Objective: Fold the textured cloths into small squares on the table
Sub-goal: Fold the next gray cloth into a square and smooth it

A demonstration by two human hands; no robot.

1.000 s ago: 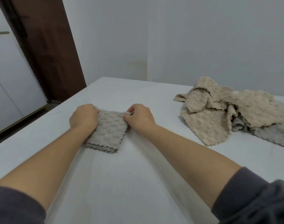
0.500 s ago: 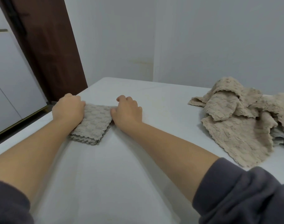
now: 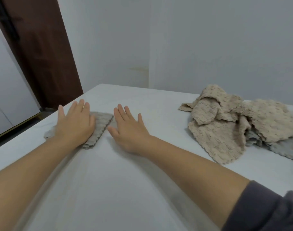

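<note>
Grey cloth (image 3: pixel 101 123), folded into a small thick square, lies near the far left edge of the table (image 3: pixel 125 189) under a person's left hand (image 3: pixel 75 125), which presses it flat with straight fingers. The right hand (image 3: pixel 128 130) rests just beside it on the tabletop, fingers spread, holding nothing. One cloth looks finished. A heap of cloths (image 3: pixel 225 127), beige and grey, sits unfolded well apart to the right, so most of the job appears to lie ahead.

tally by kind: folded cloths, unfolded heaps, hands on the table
folded cloth: 1
heap of unfolded cloths: 1 (cloths within cannot be counted)
hands: 2, left hand and right hand
total: 4
</note>
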